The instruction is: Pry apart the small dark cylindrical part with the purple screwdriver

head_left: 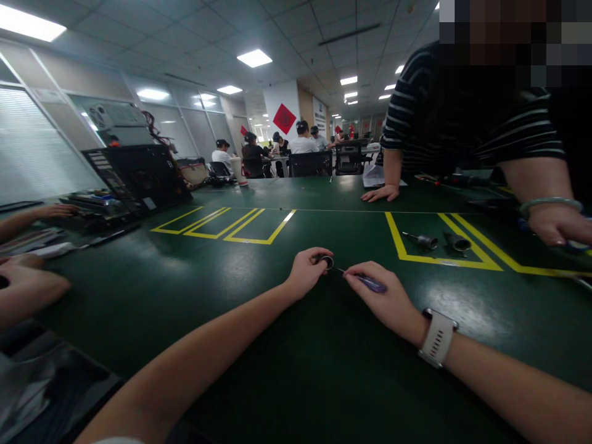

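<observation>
Near the middle of the green table, my left hand (308,271) grips a small dark round metal piece (328,262), its ring-shaped open end facing right. My fingers hide the rest of it. My right hand (382,293) is closed around the purple handle of a small screwdriver (374,284). The thin shaft points left at the round piece, its tip just short of the ring or close by it. Farther right, inside a yellow tape outline, lie two cup-shaped metal parts resembling hole saws: one with a thin shaft (422,240), the other (457,243) turned open end forward.
Yellow tape outlines (250,241) mark the green table (222,345). Across the table at right, a person in a striped top (416,111) leans on it with both hands. At left are another person's arms (32,287) and a black equipment case (143,176). A paper cup (239,171) stands farther back.
</observation>
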A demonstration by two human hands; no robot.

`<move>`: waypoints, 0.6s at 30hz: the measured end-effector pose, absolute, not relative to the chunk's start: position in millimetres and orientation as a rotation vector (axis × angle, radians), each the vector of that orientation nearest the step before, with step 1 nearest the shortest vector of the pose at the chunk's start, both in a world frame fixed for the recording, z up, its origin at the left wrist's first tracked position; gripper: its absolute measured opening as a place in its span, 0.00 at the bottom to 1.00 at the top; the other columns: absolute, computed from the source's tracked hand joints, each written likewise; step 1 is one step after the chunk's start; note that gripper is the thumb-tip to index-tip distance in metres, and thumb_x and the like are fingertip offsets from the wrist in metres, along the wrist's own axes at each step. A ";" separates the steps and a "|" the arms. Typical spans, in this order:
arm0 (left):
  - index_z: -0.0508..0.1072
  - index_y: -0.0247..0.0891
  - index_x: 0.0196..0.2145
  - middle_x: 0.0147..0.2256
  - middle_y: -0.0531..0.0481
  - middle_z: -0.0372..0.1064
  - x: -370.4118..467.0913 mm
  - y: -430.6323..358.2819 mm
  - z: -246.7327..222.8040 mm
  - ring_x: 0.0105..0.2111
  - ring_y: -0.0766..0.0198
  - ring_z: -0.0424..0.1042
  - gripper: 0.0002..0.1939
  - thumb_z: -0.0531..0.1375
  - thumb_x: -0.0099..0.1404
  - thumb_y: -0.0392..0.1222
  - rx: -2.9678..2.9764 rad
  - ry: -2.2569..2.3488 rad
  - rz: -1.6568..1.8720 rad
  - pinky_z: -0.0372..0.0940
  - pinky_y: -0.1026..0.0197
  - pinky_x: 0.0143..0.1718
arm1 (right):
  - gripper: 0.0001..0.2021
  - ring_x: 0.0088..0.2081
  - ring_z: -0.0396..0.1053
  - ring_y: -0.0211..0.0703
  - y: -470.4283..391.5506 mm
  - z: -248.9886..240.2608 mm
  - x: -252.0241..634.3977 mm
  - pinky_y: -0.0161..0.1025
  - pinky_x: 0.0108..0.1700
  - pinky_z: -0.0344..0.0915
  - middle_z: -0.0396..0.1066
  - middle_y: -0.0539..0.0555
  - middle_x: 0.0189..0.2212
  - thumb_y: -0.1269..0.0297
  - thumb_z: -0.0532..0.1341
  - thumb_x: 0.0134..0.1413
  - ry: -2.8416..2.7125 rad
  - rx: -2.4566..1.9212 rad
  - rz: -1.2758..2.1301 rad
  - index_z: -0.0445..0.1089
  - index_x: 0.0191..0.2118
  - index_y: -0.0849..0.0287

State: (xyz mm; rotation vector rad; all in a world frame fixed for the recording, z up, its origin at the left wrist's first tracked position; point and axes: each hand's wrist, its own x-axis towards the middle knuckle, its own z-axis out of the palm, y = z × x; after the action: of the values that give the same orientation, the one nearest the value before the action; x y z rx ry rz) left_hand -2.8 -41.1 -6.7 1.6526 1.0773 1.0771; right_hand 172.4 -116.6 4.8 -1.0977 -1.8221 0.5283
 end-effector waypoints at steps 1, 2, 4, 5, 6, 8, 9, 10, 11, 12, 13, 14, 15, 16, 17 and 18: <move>0.73 0.35 0.39 0.35 0.48 0.72 -3.4 -40.8 -7.0 0.31 0.67 0.72 0.11 0.57 0.57 0.32 1.655 1.083 1.068 0.69 0.67 0.29 | 0.09 0.37 0.69 0.45 -116.2 5.5 174.0 0.43 0.39 0.64 0.72 0.54 0.33 0.60 0.56 0.55 -1.738 -1.136 0.589 0.71 0.35 0.57; 0.72 0.35 0.40 0.37 0.48 0.71 -3.9 -40.6 -7.2 0.32 0.67 0.73 0.11 0.56 0.58 0.33 1.655 1.084 1.062 0.69 0.67 0.30 | 0.10 0.35 0.69 0.45 -115.3 5.8 175.8 0.42 0.38 0.64 0.72 0.53 0.32 0.58 0.56 0.55 -1.654 -1.174 0.647 0.71 0.33 0.58; 0.71 0.36 0.42 0.39 0.47 0.71 -4.8 -40.4 -7.3 0.33 0.66 0.73 0.12 0.56 0.59 0.33 1.652 1.077 1.049 0.70 0.65 0.31 | 0.12 0.33 0.68 0.44 -111.7 4.3 179.5 0.41 0.35 0.63 0.71 0.53 0.28 0.56 0.56 0.54 -1.497 -1.219 0.724 0.70 0.30 0.59; 0.71 0.36 0.42 0.40 0.47 0.70 -5.0 -40.4 -7.1 0.34 0.65 0.73 0.12 0.56 0.59 0.33 1.651 1.077 1.042 0.70 0.65 0.31 | 0.13 0.31 0.68 0.44 -109.4 2.5 181.1 0.41 0.34 0.63 0.70 0.52 0.26 0.55 0.56 0.54 -1.430 -1.224 0.747 0.69 0.29 0.59; 0.71 0.36 0.42 0.40 0.46 0.70 -5.2 -40.5 -6.9 0.34 0.65 0.73 0.12 0.56 0.60 0.33 1.653 1.084 1.035 0.70 0.65 0.32 | 0.13 0.29 0.67 0.43 -107.1 0.4 182.4 0.41 0.33 0.63 0.69 0.52 0.24 0.55 0.56 0.54 -1.374 -1.213 0.764 0.68 0.27 0.59; 0.71 0.36 0.42 0.41 0.46 0.70 -5.4 -40.8 -6.3 0.35 0.65 0.72 0.12 0.55 0.60 0.33 1.654 1.099 1.021 0.70 0.64 0.32 | 0.14 0.27 0.66 0.42 -103.2 -4.0 183.9 0.40 0.31 0.62 0.66 0.50 0.21 0.55 0.55 0.54 -1.314 -1.192 0.795 0.67 0.25 0.59; 0.71 0.36 0.42 0.41 0.46 0.70 -5.4 -40.9 -6.2 0.35 0.65 0.72 0.13 0.55 0.60 0.33 1.653 1.106 1.018 0.70 0.65 0.32 | 0.14 0.26 0.65 0.41 -102.1 -5.8 184.1 0.40 0.30 0.62 0.65 0.50 0.20 0.56 0.55 0.54 -1.302 -1.185 0.802 0.66 0.24 0.59; 0.71 0.36 0.43 0.41 0.46 0.70 -5.5 -40.9 -6.2 0.35 0.65 0.72 0.13 0.55 0.60 0.33 1.652 1.108 1.018 0.70 0.65 0.32 | 0.14 0.25 0.65 0.41 -101.5 -7.2 184.0 0.39 0.29 0.62 0.64 0.50 0.19 0.56 0.55 0.54 -1.298 -1.186 0.802 0.65 0.23 0.59; 0.71 0.37 0.43 0.41 0.46 0.70 -5.6 -40.8 -6.5 0.35 0.65 0.72 0.13 0.55 0.60 0.33 1.650 1.107 1.017 0.70 0.65 0.32 | 0.14 0.24 0.64 0.41 -101.3 -8.0 183.9 0.39 0.29 0.62 0.64 0.49 0.19 0.56 0.54 0.54 -1.297 -1.189 0.793 0.65 0.23 0.58; 0.71 0.37 0.43 0.42 0.46 0.70 -5.7 -40.6 -7.0 0.35 0.65 0.72 0.13 0.55 0.60 0.33 1.649 1.105 1.015 0.70 0.65 0.33 | 0.14 0.24 0.64 0.40 -101.6 -8.4 183.6 0.38 0.28 0.61 0.63 0.49 0.18 0.56 0.54 0.54 -1.297 -1.194 0.776 0.64 0.22 0.58; 0.71 0.37 0.43 0.41 0.46 0.70 -5.8 -40.3 -7.6 0.35 0.64 0.72 0.13 0.55 0.60 0.34 1.649 1.105 1.013 0.70 0.65 0.33 | 0.15 0.23 0.63 0.40 -102.0 -8.2 183.4 0.38 0.27 0.61 0.63 0.49 0.18 0.56 0.54 0.54 -1.299 -1.199 0.759 0.64 0.22 0.58; 0.71 0.37 0.43 0.41 0.46 0.70 -5.9 -40.0 -8.2 0.35 0.64 0.72 0.12 0.56 0.60 0.34 1.649 1.106 1.012 0.70 0.64 0.33 | 0.15 0.23 0.63 0.40 -102.5 -7.8 183.2 0.38 0.26 0.61 0.62 0.49 0.17 0.56 0.54 0.54 -1.307 -1.205 0.746 0.64 0.22 0.58; 0.71 0.37 0.42 0.41 0.46 0.70 -5.9 -39.8 -8.9 0.36 0.64 0.72 0.12 0.56 0.60 0.34 1.651 1.105 1.014 0.70 0.64 0.33 | 0.15 0.23 0.63 0.40 -103.1 -6.9 183.1 0.37 0.26 0.60 0.62 0.49 0.17 0.56 0.54 0.54 -1.316 -1.215 0.736 0.64 0.22 0.58; 0.71 0.37 0.42 0.41 0.47 0.70 -5.8 -39.6 -9.4 0.36 0.64 0.72 0.12 0.56 0.60 0.33 1.653 1.104 1.021 0.70 0.64 0.33 | 0.15 0.23 0.63 0.40 -103.6 -5.9 182.9 0.37 0.25 0.60 0.63 0.49 0.17 0.56 0.54 0.54 -1.327 -1.229 0.731 0.64 0.22 0.58; 0.71 0.37 0.42 0.41 0.47 0.70 -5.6 -39.4 -9.7 0.35 0.64 0.72 0.13 0.56 0.59 0.33 1.656 1.105 1.027 0.70 0.64 0.33 | 0.15 0.23 0.63 0.40 -104.2 -4.6 182.7 0.37 0.25 0.60 0.63 0.49 0.17 0.57 0.54 0.54 -1.343 -1.250 0.728 0.64 0.22 0.58; 0.72 0.37 0.42 0.40 0.47 0.70 -5.3 -39.3 -9.8 0.34 0.65 0.72 0.13 0.55 0.59 0.33 1.658 1.109 1.032 0.70 0.64 0.32 | 0.15 0.23 0.63 0.40 -104.9 -3.1 182.3 0.37 0.26 0.60 0.63 0.49 0.17 0.57 0.53 0.54 -1.360 -1.277 0.722 0.64 0.21 0.58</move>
State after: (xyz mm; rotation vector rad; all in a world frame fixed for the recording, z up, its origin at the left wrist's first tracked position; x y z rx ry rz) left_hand -5.3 -39.3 -9.8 1.6584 1.1085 1.0323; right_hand 182.3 -104.9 -3.1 -1.2773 -1.3601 0.7219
